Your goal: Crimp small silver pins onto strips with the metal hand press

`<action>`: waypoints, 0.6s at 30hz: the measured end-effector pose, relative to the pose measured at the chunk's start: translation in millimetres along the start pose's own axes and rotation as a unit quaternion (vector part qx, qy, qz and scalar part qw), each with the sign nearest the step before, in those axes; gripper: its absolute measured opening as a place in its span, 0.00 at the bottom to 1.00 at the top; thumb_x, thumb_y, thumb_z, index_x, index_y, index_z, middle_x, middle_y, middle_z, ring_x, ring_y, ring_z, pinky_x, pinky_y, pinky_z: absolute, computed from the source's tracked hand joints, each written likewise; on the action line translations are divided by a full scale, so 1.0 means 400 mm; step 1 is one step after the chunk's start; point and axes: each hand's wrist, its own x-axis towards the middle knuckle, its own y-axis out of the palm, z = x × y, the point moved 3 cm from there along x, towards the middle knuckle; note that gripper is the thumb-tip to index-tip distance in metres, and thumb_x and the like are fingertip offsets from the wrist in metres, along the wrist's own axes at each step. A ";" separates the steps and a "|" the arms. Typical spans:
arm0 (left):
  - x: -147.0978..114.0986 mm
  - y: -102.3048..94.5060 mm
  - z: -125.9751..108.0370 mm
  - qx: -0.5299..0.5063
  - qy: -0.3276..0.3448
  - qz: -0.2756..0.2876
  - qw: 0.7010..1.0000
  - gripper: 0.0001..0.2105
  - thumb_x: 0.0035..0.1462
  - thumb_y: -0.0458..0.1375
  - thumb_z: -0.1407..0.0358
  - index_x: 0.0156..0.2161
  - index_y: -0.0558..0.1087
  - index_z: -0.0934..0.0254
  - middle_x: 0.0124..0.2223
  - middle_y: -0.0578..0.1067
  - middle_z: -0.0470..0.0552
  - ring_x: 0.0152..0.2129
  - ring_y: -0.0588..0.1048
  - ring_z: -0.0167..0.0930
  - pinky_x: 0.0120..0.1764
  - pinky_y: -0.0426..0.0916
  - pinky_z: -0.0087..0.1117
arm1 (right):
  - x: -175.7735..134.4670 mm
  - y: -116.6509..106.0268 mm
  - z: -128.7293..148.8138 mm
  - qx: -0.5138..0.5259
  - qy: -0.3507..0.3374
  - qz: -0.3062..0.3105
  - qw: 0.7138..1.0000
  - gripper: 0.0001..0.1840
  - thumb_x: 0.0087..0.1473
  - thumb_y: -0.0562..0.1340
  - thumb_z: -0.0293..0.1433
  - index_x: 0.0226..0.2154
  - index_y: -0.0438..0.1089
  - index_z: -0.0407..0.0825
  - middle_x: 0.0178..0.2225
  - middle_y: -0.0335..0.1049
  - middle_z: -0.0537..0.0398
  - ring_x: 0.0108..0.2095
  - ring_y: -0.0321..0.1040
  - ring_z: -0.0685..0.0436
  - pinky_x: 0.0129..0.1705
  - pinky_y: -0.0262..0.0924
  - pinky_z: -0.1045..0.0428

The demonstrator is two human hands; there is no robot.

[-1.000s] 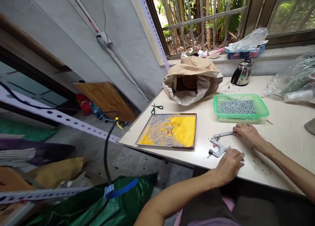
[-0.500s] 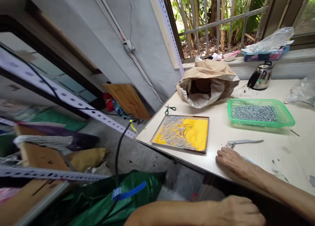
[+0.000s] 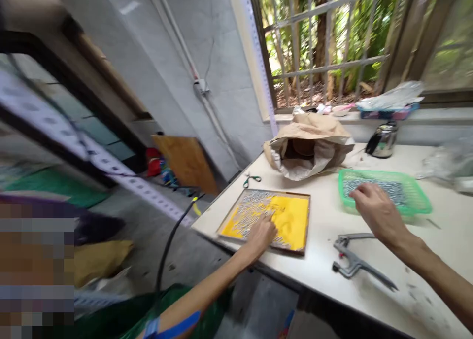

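My left hand (image 3: 263, 231) reaches into a shallow tray (image 3: 307, 224) with a yellow bottom. Its fingers are bent together and touch the small metal pins (image 3: 251, 208) spread over the tray's left half; whether one is pinched is hidden. Above the front of a green plastic basket (image 3: 421, 200) my right hand (image 3: 375, 211) hangs with curled fingers, their tips close together. Anything between them is too small to make out. Many similar metal pins (image 3: 397, 191) lie in that basket. Grey locking clamp pliers (image 3: 356, 262) rest on the table below my right hand.
Green-handled scissors (image 3: 252, 181) lie behind the tray. A crumpled brown paper bag (image 3: 310, 142) gapes open near the window, with a metal kettle (image 3: 384, 139) to its right. Clear plastic bags (image 3: 447, 156) sit at the far right. A black cable (image 3: 168, 250) hangs left of the table edge.
My left hand has gone from below the table edge forward into the tray. My right hand has left the clamp pliers and risen to the green basket, and the pliers now show fully apart from it.
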 end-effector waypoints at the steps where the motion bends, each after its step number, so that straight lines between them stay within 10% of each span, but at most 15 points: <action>1: 0.005 0.011 0.001 0.001 0.007 -0.002 1.000 0.11 0.58 0.51 0.70 0.29 0.75 0.68 0.37 0.74 0.58 0.41 0.70 0.37 0.42 0.63 0.34 | 0.011 -0.021 -0.008 -0.055 0.028 0.017 0.998 0.15 0.54 0.51 0.20 0.37 0.70 0.47 0.39 0.67 0.44 0.42 0.62 0.38 0.44 0.57 0.43; 8: 0.057 0.104 0.074 0.014 0.087 -0.008 0.996 0.12 0.57 0.47 0.74 0.28 0.73 0.66 0.35 0.74 0.55 0.36 0.70 0.34 0.41 0.62 0.33 | -0.174 0.037 0.076 -0.030 0.085 0.323 0.942 0.07 0.54 0.57 0.26 0.32 0.71 0.47 0.36 0.70 0.49 0.34 0.66 0.43 0.31 0.55 0.51; 18: 0.021 -0.047 -0.030 -0.059 0.058 -0.033 0.996 0.11 0.56 0.48 0.68 0.30 0.73 0.64 0.36 0.75 0.54 0.37 0.72 0.35 0.39 0.65 0.32 | -0.337 0.071 0.030 0.017 0.124 0.322 0.939 0.18 0.50 0.48 0.14 0.36 0.62 0.49 0.37 0.65 0.51 0.37 0.64 0.44 0.35 0.52 0.52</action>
